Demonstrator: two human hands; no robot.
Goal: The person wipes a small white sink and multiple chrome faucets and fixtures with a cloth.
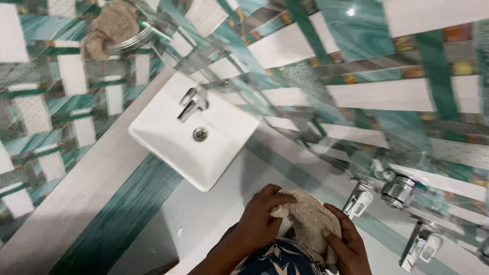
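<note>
Both hands clamped on a beige mesh cloth [308,221] at the bottom of the view, over a patterned blue sleeve: left hand [260,219] grips its left edge with fingers curled over the top, right hand [346,244] pinches the lower right side. Cloth looks soft, light and limp, open weave, likely not slippery or fragile; best gathered in a bunch or held at two edges as now. Nearby: white washbasin [204,158] with chrome tap [192,103] up-left, chrome wall taps [359,198] to the right on green-and-white tiles, and a second cloth [109,28] on a ring, top-left.
</note>
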